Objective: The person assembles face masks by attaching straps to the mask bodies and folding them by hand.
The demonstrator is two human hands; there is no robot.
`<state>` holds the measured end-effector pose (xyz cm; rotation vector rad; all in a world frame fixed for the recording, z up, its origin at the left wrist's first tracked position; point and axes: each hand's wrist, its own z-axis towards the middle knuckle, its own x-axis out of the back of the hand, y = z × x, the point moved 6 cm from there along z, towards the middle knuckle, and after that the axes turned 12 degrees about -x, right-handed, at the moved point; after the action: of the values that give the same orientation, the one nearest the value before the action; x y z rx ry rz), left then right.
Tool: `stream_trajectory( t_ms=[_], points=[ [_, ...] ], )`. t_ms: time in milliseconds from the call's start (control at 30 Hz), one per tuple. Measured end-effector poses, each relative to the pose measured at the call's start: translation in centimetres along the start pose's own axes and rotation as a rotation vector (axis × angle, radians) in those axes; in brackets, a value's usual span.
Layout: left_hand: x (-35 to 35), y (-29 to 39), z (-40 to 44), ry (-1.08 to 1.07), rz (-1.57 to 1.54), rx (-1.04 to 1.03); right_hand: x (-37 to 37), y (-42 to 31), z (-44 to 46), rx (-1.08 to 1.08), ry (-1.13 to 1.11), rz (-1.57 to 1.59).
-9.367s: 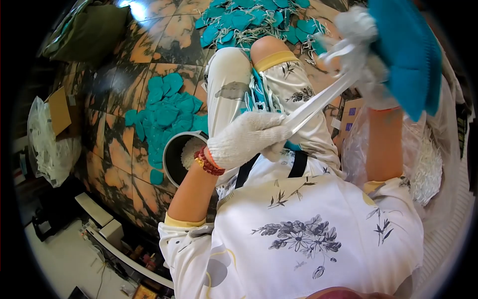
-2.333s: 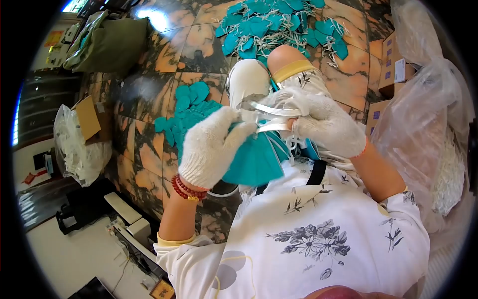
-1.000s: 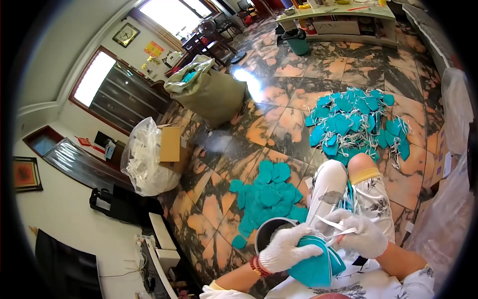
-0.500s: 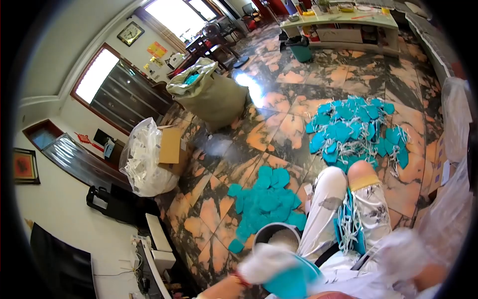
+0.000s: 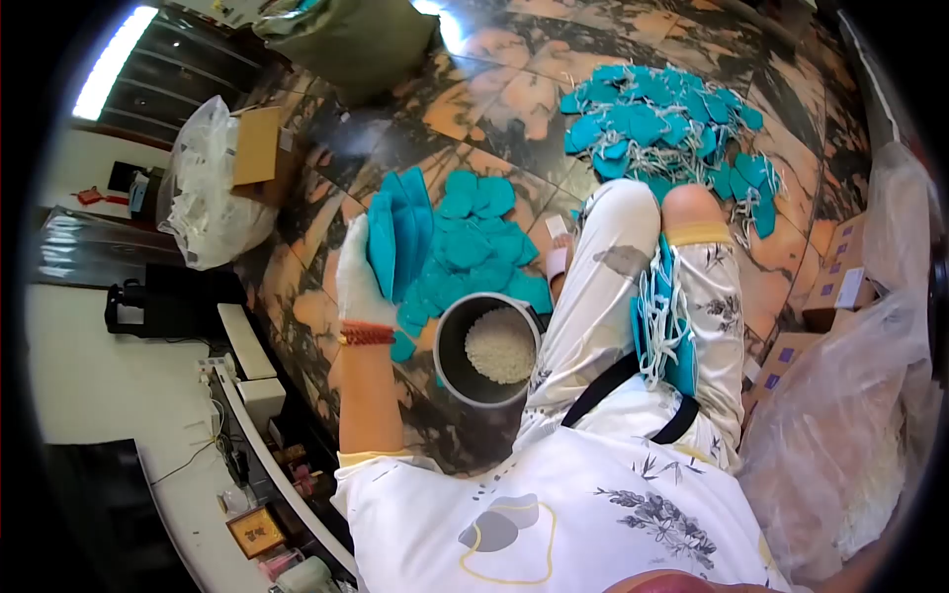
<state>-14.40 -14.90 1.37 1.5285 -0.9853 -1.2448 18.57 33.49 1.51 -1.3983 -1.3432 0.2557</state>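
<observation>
Left hand (image 5: 356, 277) clamps teal pieces (image 5: 399, 237), right hand out of view, state unclear; the corded pile (image 5: 657, 114) looks done, the cordless pile (image 5: 470, 247) seems unworked

Glossy marbled floor tiles (image 5: 316, 237) spread out before you, while a dark flat panel (image 5: 109, 509) stands against the pale wall (image 5: 69, 395) at your left, a thin cable (image 5: 185, 466) beside it. Near you, a gold-framed picture (image 5: 256, 532) sits by a curved white ledge (image 5: 277, 474); printed cardboard boxes (image 5: 838, 267) line your right, and a bright window (image 5: 114, 64) glows at far left.
</observation>
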Motion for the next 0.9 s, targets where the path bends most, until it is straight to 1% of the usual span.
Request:
stream_trajectory(
  t_ms=[33, 100, 133, 167, 233, 300, 333, 400, 467, 500, 600, 700, 767, 833, 900],
  points=[
    [0.5, -0.7, 1.0, -0.005, -0.013, -0.026, 1.2, 0.7, -0.2, -0.008, 0.047, -0.045],
    [0.6, -1.2, 2.0, 0.074, 0.116, -0.110, 3.8, 2.1, -0.8, -0.023, 0.145, -0.146],
    [3.1, -3.1, 4.5, 0.079, 0.167, -0.144, 5.0, 2.8, -1.2, -0.035, 0.192, -0.197],
    [4.1, -3.9, 6.3, 0.051, 0.230, -0.197, 6.6, 3.4, -1.6, -0.046, 0.242, -0.248],
    [6.2, -5.2, 10.1, 0.065, 0.548, -0.321, 9.7, 4.9, -2.3, -0.073, 0.345, -0.351],
    [7.4, -7.8, 12.6, 0.154, 0.532, -0.036, 13.2, 6.2, -3.1, -0.106, 0.442, -0.455],
    [8.4, -8.7, 13.2, 0.184, 0.688, 0.044, 15.0, 6.8, -3.4, -0.121, 0.487, -0.511],
    [14.4, -12.3, 17.6, 0.094, 0.925, 0.052, 19.2, 8.0, -4.1, -0.160, 0.578, -0.605],
    [15.2, -13.5, 17.8, 0.191, 0.807, 0.106, 22.6, 8.9, -4.7, -0.209, 0.663, -0.690],
    [15.9, -14.4, 18.7, 0.173, 0.820, 0.089, 24.2, 9.4, -5.0, -0.234, 0.700, -0.737],
    [10.5, -14.9, 14.0, 0.045, 0.560, 0.101, 27.9, 10.0, -6.0, -0.323, 0.792, -0.878],
    [4.0, -14.4, 9.1, -0.209, 0.656, -0.004, 31.1, 9.2, -5.6, -0.383, 0.877, -0.994],
    [-2.2, -13.6, 3.5, -0.496, 0.715, -0.118, 32.4, 9.0, -5.2, -0.417, 0.906, -1.048],
    [-6.0, -13.1, -0.5, -0.535, 0.664, -0.106, 32.9, 8.0, -4.4, -0.412, 0.938, -1.082],
    [-8.4, -12.9, -3.4, -0.580, 0.751, -0.030, 32.4, 6.3, -3.8, -0.377, 0.966, -1.106]
  ],
)
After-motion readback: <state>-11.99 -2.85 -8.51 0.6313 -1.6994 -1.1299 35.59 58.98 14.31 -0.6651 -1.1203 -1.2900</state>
